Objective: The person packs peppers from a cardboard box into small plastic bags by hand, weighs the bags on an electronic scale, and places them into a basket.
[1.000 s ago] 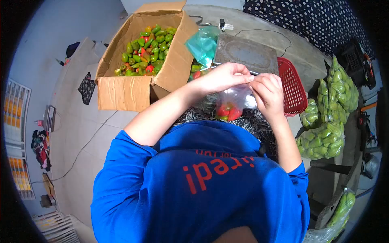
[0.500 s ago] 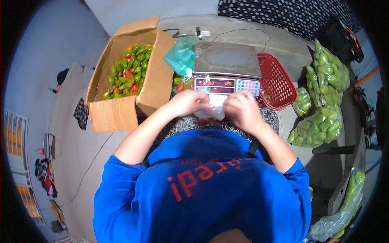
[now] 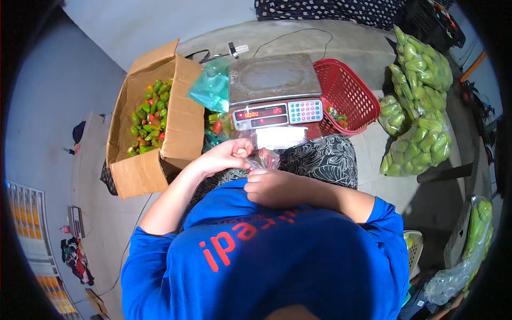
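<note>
Left hand (image 3: 230,157), right hand (image 3: 271,186) drawn back from scale (image 3: 274,80), each grip clamped on clear bag (image 3: 268,159)

Compared with a second ago, the right hand (image 3: 271,186) is now sitting nearer the body, in front of the blue shirt (image 3: 277,250), and the left hand (image 3: 226,158) is sitting farther from the scale (image 3: 274,80). The clear bag (image 3: 269,159), then hanging below both hands, is bunching between them, and the display (image 3: 261,113), then covered, is glowing in view.
</note>
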Demonstrator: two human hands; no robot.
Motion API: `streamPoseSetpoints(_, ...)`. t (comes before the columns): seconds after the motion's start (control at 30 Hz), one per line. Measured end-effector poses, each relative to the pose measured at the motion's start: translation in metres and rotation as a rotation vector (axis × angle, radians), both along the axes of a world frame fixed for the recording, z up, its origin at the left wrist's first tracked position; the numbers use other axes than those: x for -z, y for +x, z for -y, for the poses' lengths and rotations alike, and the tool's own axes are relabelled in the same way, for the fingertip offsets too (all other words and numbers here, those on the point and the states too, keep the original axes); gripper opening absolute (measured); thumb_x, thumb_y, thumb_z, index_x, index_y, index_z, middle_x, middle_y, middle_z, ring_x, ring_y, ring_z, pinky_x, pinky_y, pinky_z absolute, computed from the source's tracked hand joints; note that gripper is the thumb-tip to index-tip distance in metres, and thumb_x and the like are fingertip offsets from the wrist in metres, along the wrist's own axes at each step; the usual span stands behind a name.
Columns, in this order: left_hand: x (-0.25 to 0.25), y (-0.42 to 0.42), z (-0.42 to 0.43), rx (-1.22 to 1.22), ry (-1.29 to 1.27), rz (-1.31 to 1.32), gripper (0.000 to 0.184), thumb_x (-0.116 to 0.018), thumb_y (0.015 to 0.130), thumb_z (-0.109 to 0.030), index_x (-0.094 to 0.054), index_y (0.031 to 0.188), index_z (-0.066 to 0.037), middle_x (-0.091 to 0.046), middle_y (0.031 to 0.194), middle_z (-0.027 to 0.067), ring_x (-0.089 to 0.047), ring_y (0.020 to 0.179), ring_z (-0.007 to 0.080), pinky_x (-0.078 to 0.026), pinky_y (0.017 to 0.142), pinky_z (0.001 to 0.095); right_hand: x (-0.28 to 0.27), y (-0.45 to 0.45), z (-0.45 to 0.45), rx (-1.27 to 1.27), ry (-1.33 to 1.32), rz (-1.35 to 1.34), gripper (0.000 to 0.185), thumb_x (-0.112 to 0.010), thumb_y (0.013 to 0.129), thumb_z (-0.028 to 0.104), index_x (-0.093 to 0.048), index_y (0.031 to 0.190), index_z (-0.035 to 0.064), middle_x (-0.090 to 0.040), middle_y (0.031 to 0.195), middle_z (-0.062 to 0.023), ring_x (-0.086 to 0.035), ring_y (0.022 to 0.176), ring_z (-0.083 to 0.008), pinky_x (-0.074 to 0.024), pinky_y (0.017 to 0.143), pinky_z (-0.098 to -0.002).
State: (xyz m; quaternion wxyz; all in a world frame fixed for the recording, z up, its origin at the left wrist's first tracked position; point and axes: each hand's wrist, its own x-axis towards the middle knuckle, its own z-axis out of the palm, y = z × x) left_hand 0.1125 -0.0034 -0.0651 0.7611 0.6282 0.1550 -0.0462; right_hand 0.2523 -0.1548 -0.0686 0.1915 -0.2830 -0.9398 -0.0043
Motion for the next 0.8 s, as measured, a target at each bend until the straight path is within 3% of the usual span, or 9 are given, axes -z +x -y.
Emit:
streamPoseSetpoints(0.07,-0.005,-0.003,0.008,-0.02,-0.193,0.033,0.032,-0.067,0.074,-0.001,-0.045,0.097,-0.01,-0.04,0.07,-0.0101,-0.036,0.061,-0.0006,-0.031,0.053,0.0164,0.006,0.0,0.006,0.022,-0.087,-0.004,0.008,-0.052,0.071,0.015,-0.051,0.068,0.0079,-0.047,0.074,-0.0053,-0.051,0.074,-0.018,-0.0433,0.072,-0.0306)
streamPoseSetpoints(0.2,-0.008,-0.008,0.025,-0.12,0.389,-0.107,0.03,-0.07,0.075,-0.012,-0.047,0.093,-0.009,-0.042,0.062,-0.0087,-0.039,0.057,0.0031,-0.033,0.051,0.0212,0.0,-0.002,0.011,0.135,0.081,-0.128,0.01,-0.054,0.072,0.012,-0.055,0.062,0.0084,-0.054,0.072,-0.0059,-0.057,0.062,-0.0194,-0.0466,0.065,-0.0304)
streamPoseSetpoints(0.33,-0.02,-0.007,0.031,-0.206,0.945,-0.255,0.033,-0.075,0.071,-0.023,-0.048,0.082,-0.008,-0.04,0.056,-0.003,-0.039,0.054,0.007,-0.032,0.048,0.0268,0.015,-0.005,0.012,0.137,0.12,0.063,0.009,-0.053,0.072,0.011,-0.057,0.063,0.0091,-0.055,0.07,-0.0054,-0.059,0.064,-0.0189,-0.0471,0.063,-0.0295)
streamPoseSetpoints(0.43,-0.008,-0.006,0.024,-0.278,0.711,-0.207,0.032,-0.076,0.071,-0.016,-0.046,0.08,-0.008,-0.032,0.058,-0.0067,-0.031,0.054,0.0043,-0.028,0.048,0.0229,0.011,-0.01,0.009,0.116,-0.033,0.066,0.009,-0.053,0.074,0.012,-0.056,0.065,0.0094,-0.054,0.067,-0.0053,-0.059,0.063,-0.0203,-0.048,0.063,-0.0314)
streamPoseSetpoints(0.6,-0.016,0.007,0.036,-0.379,0.812,-0.048,0.011,-0.053,0.076,-0.001,-0.046,0.083,-0.007,-0.035,0.059,-0.0044,-0.034,0.055,0.0049,-0.03,0.05,0.024,0.019,-0.001,0.001,0.458,-0.406,-0.12,0.011,-0.05,0.08,0.013,-0.057,0.075,0.0062,-0.056,0.072,-0.0127,-0.06,0.065,-0.0298,-0.0492,0.066,-0.0383)
streamPoseSetpoints(0.63,-0.023,0.012,0.041,-0.387,0.989,-0.012,0.01,-0.052,0.078,-0.004,-0.049,0.087,-0.006,-0.044,0.063,-0.0015,-0.042,0.058,0.0085,-0.036,0.054,0.0258,0.013,0.001,-0.004,0.614,-0.464,-0.273,0.013,-0.048,0.08,0.012,-0.059,0.08,0.0048,-0.058,0.075,-0.0156,-0.06,0.07,-0.0311,-0.0489,0.067,-0.0404)
streamPoseSetpoints(0.7,0.009,0.023,0.036,-0.394,0.59,0.129,0.017,-0.053,0.075,-0.003,-0.049,0.091,-0.007,-0.051,0.065,0.0083,-0.053,0.062,0.0198,-0.042,0.058,0.0323,0.002,0.01,-0.014,0.715,-0.388,-0.455,0.019,-0.047,0.08,0.009,-0.062,0.09,0.0038,-0.062,0.079,-0.0174,-0.061,0.079,-0.0329,-0.0479,0.074,-0.0445)
streamPoseSetpoints(0.73,0.007,0.029,0.041,-0.399,0.509,0.216,0.019,-0.053,0.074,-0.002,-0.049,0.092,-0.006,-0.054,0.065,0.0116,-0.057,0.063,0.0241,-0.044,0.059,0.0345,0.005,0.012,-0.023,0.74,-0.478,-0.266,0.02,-0.047,0.08,0.01,-0.061,0.094,0.0034,-0.061,0.084,-0.0171,-0.06,0.084,-0.0322,-0.0477,0.076,-0.0442)
streamPoseSetpoints(0.8,0.006,0.041,0.056,-0.421,0.829,0.453,0.019,-0.051,0.074,0.0,-0.049,0.092,-0.005,-0.055,0.066,0.0115,-0.057,0.064,0.0252,-0.044,0.059,0.0347,0.023,0.016,-0.049,0.778,-0.627,0.127,0.024,-0.047,0.082,0.012,-0.058,0.102,0.0026,-0.059,0.094,-0.0163,-0.058,0.092,-0.0309,-0.0474,0.079,-0.0436)
